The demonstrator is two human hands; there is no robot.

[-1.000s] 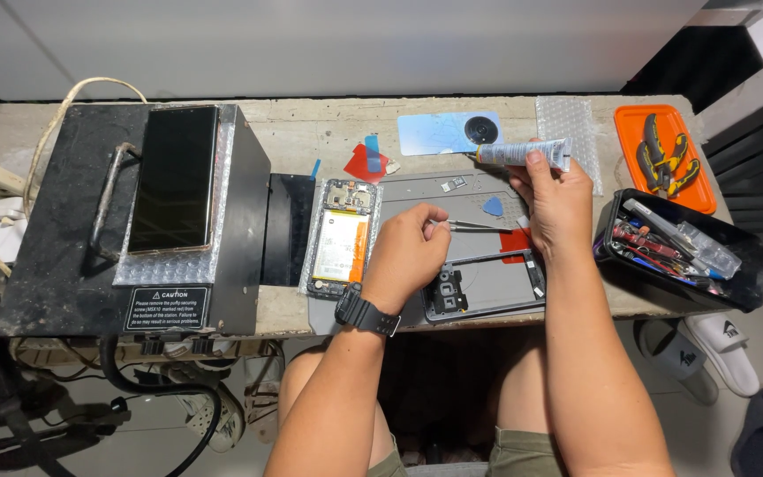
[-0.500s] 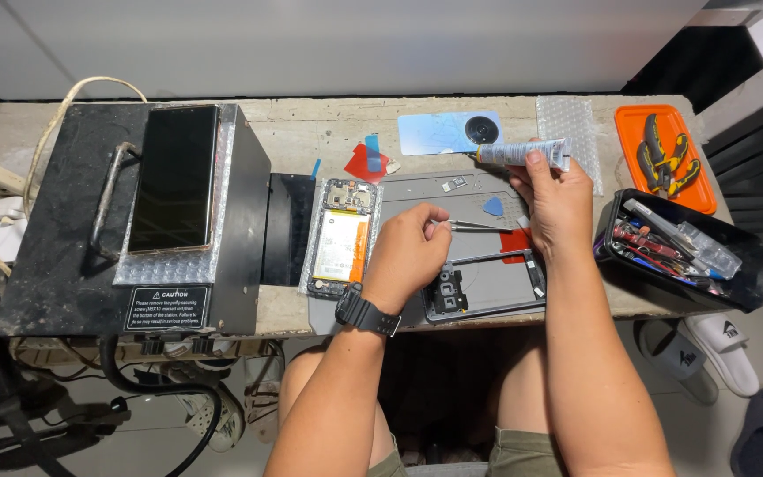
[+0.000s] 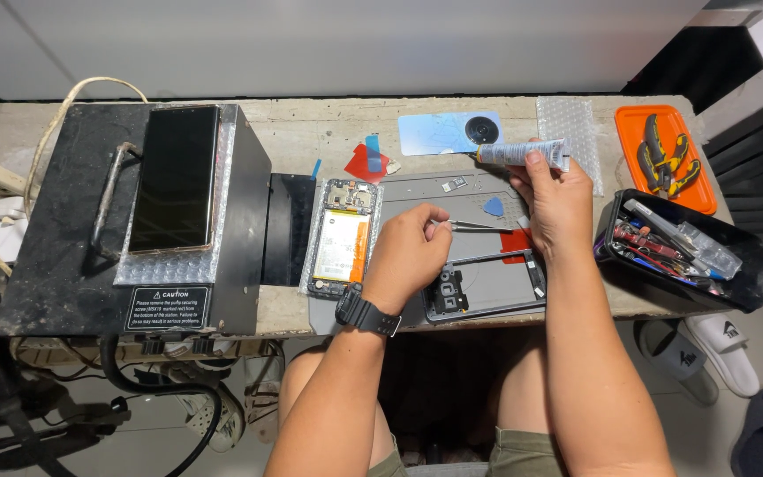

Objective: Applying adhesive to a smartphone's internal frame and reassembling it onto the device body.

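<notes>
A phone repair is seen part-way through: an opened phone (image 3: 343, 237), its yellow battery and boards exposed, lies face down left of centre on the grey work mat (image 3: 452, 190), while its separated frame (image 3: 486, 284) lies lower on the mat, just below both hands. The frame is judged not yet rejoined to the phone, and whether adhesive has been laid on it cannot be told. The left hand (image 3: 410, 256) is closed, its fingertips pinched on thin tweezers (image 3: 479, 228) that point right across the mat. The right hand (image 3: 560, 201) is raised above the frame, its fingers wrapped around a small glue tube (image 3: 523, 154) whose nozzle points left. At the right edge of the frame, a black bin (image 3: 744, 283) is filled with assorted hand tools and pens; above it, an orange tray (image 3: 664, 115) holds pliers and cutters. At the left, a dark-screened phone (image 3: 174, 177) is laid on bubble wrap atop a black machine box (image 3: 55, 256). A blue pick (image 3: 494, 207) and red scraps are scattered on the mat.
</notes>
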